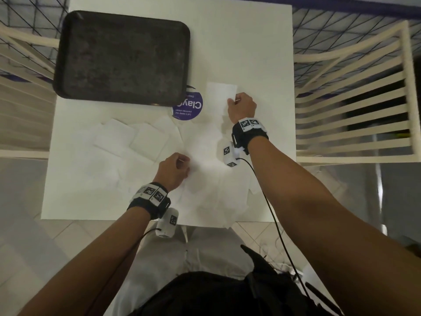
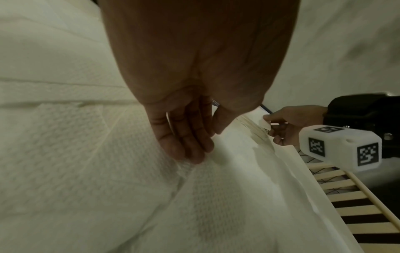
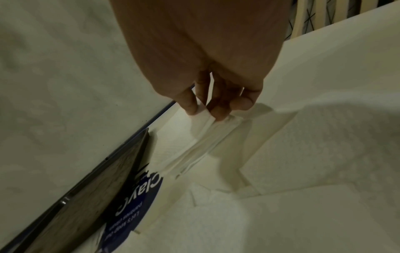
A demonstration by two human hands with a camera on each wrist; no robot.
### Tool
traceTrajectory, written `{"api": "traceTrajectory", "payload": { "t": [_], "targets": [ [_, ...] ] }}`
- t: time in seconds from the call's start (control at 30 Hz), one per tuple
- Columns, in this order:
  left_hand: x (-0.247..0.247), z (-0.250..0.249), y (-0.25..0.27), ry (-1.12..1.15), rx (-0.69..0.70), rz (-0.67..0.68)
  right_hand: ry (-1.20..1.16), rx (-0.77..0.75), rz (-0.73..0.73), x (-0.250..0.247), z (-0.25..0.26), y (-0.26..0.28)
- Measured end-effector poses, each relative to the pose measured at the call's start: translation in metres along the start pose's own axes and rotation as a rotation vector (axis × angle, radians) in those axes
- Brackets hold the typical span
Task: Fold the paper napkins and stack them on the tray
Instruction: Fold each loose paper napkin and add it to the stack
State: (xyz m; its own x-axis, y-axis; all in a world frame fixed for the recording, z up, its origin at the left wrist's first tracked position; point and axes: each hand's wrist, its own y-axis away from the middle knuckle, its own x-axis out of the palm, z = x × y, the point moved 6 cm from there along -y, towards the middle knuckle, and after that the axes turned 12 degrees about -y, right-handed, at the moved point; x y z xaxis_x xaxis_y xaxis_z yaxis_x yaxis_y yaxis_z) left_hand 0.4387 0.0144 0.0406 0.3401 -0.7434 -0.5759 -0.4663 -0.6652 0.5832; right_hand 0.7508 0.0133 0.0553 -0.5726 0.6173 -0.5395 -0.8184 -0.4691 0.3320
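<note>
Several white paper napkins (image 1: 136, 142) lie spread over the near half of a white table (image 1: 250, 42). A dark tray (image 1: 120, 55) sits at the far left with nothing on it. My right hand (image 1: 232, 101) pinches the edge of a folded napkin (image 1: 219, 92) just right of the tray's near corner; in the right wrist view the thumb and fingers (image 3: 192, 106) clamp its layered edge (image 3: 203, 137). My left hand (image 1: 185, 163) pinches an unfolded napkin (image 1: 205, 179) at the table's near middle, and its fingertips (image 2: 194, 154) raise a ridge in the sheet (image 2: 216, 196).
A round purple sticker (image 1: 188, 107) lies on the table, partly under the tray's near corner. Cream slatted chairs stand on the right (image 1: 353, 99) and left (image 1: 22, 65) of the table. Some napkins overhang the near table edge (image 1: 227, 221).
</note>
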Motion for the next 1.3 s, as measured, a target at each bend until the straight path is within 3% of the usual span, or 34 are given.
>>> {"api": "traceTrajectory", "payload": {
  "t": [0.3,0.57,1.03,1.3],
  "targets": [
    [-0.001,0.001,-0.003,-0.025,-0.022,-0.022,-0.116,-0.068,-0.088,-0.018,-0.005,0.024],
    [0.001,-0.006,0.001,-0.122,-0.044,-0.102,-0.15,-0.145,-0.043,-0.028,-0.035,0.084],
    [-0.001,-0.023,0.002,-0.4,0.057,-0.157,-0.09,-0.018,0.072,-0.008,-0.077,0.164],
    [-0.01,-0.019,0.012,-0.349,0.099,-0.219,-0.082,0.022,0.048,-0.011,-0.083,0.174]
  ]
}}
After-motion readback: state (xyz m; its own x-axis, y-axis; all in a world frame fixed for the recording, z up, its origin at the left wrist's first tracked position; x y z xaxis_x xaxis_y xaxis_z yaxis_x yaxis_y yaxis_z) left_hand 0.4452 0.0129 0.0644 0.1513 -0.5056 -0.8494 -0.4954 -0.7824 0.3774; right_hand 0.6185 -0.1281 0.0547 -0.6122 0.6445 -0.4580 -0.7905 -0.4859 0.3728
